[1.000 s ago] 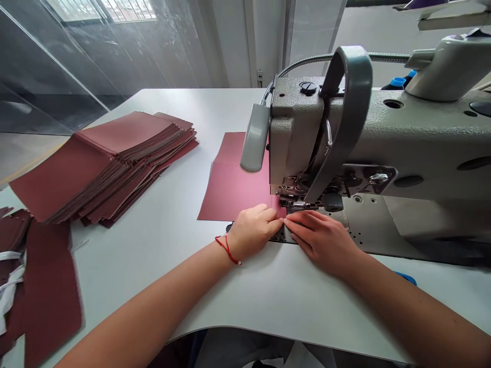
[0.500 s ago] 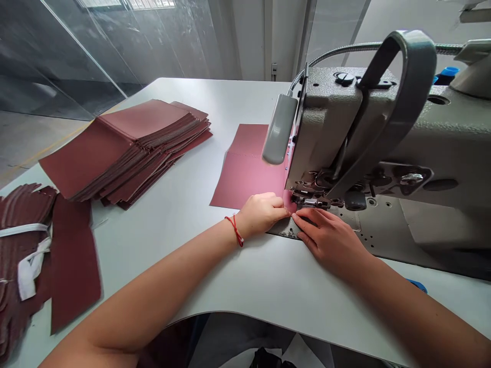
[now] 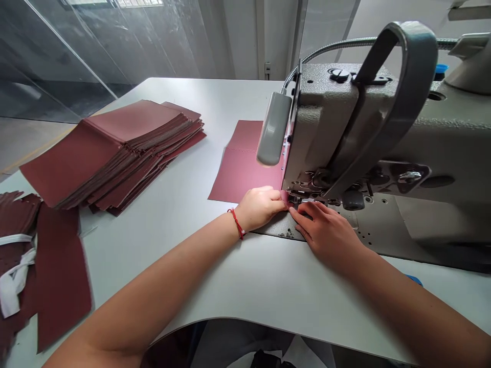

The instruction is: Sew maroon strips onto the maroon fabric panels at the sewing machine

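A maroon fabric piece [image 3: 241, 168] lies flat on the white table [image 3: 184, 240], its near right corner under the presser foot [image 3: 303, 197] of a grey sewing machine [image 3: 383, 128]. My left hand [image 3: 259, 207], with a red cord on the wrist, has its fingers curled and pinches the fabric's near edge beside the foot. My right hand [image 3: 326, 230] lies on the machine bed with fingers stretched flat, its fingertips pressing the same edge right in front of the foot.
A tall fanned stack of maroon pieces [image 3: 111, 153] sits at the left. More dark maroon pieces tied with white strips [image 3: 23, 255] lie at the near left edge. A grey lamp head [image 3: 270, 135] hangs over the fabric. Clear plastic sheeting [image 3: 76, 46] hangs behind the table.
The fabric has fed farther away under the foot, and both hands have followed it toward the needle. The camera view shifted slightly.
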Tool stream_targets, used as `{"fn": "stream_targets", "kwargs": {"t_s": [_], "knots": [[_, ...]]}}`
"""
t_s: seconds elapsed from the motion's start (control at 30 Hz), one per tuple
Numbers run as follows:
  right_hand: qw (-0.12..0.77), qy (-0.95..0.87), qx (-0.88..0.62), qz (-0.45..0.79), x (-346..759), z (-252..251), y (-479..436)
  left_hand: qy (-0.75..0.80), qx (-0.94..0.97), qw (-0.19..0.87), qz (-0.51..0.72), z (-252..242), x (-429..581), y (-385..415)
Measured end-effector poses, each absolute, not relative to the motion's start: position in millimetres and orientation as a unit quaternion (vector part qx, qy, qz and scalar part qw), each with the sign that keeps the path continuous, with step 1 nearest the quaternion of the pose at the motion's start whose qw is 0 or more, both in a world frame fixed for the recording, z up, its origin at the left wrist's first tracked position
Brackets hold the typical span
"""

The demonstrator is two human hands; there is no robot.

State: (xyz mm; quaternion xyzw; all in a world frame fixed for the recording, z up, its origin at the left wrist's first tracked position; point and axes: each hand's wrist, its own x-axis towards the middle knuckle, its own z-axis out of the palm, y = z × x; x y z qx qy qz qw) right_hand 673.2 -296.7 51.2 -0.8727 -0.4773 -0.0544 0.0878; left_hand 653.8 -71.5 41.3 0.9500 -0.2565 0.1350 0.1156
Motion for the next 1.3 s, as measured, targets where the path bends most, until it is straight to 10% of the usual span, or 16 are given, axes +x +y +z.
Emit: {"fn": "stream_targets", "kwargs": {"t_s": [0.8,1.3], "knots": [[0.067,-0.574,-0.798,-0.171,617,53,-292,-0.270,0.919,0.111,0.265,38,675,-71],[0.061,-0.617,-0.758,-0.202,625,48,-298,-0.243,0.955,0.086,0.146,39,677,-77]]}}
